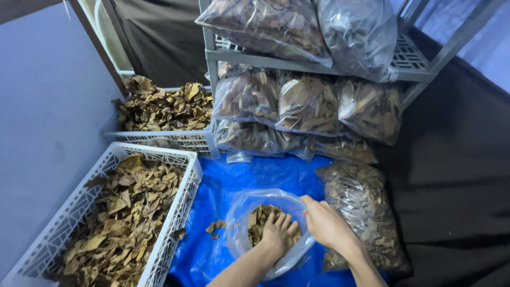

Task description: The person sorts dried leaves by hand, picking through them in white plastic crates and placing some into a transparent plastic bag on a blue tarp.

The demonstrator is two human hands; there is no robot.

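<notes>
Plastic bag [241,212] of dried leaves, open on the blue sheet [234,175].

Left hand [277,234] reaches inside the bag, fingers spread flat on the leaves [260,217], grip released. Right hand [326,223] pinches the bag's rim, its grip closed on the plastic. White crate [183,199] of leaves stands just left; filled bags [308,103] crowd the grey shelf [265,59] behind.

Two bare forearms, no sleeves, left hand [277,234], right hand [325,223], no rings
</notes>
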